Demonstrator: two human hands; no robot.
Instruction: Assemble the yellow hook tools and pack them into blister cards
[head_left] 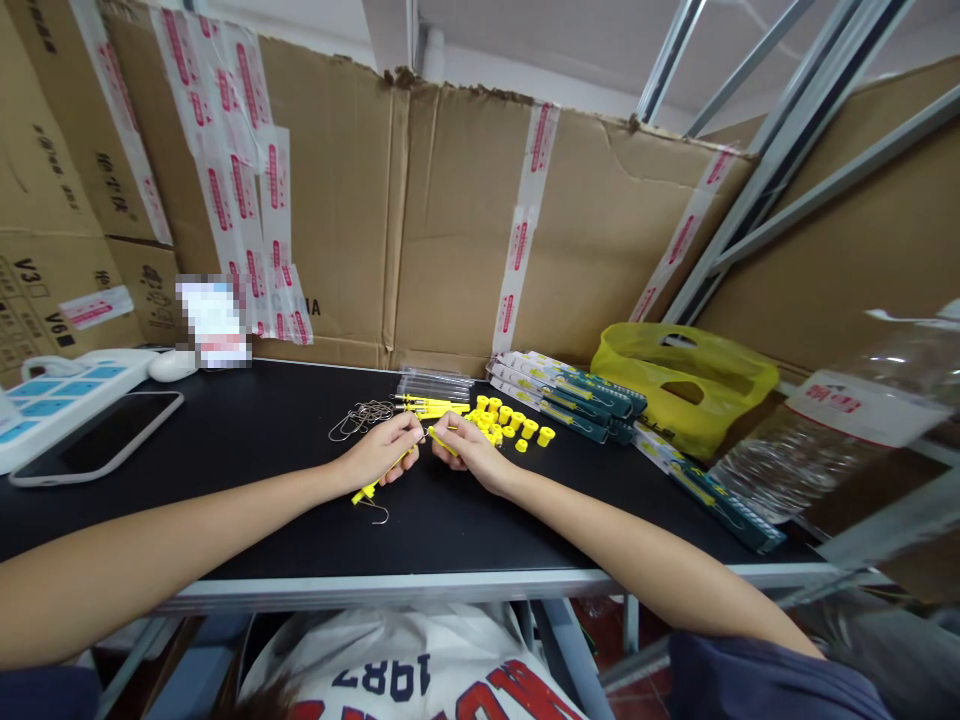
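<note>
left hand [384, 452] gripping yellow hooked tool [366, 493] — right hand [469, 447] pinching small yellow piece [442, 443] — close together

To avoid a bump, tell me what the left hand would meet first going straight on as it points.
Most likely the right hand, close by and pinching a small yellow piece; exact depth between them is unclear.

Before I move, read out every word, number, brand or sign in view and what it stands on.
"V3": left cardboard.
"V6": left cardboard, lower down.
"1987": shirt, upside down in view.
Cut off: the shirt's red lettering.
Not readable whole: dark letters beside tape on the back cardboard.
Too small or blurred: other left-cardboard characters; print on the tape, teal-and-white boxes, bottle label and yellow bag.
Pixelated: upright screen.
</note>
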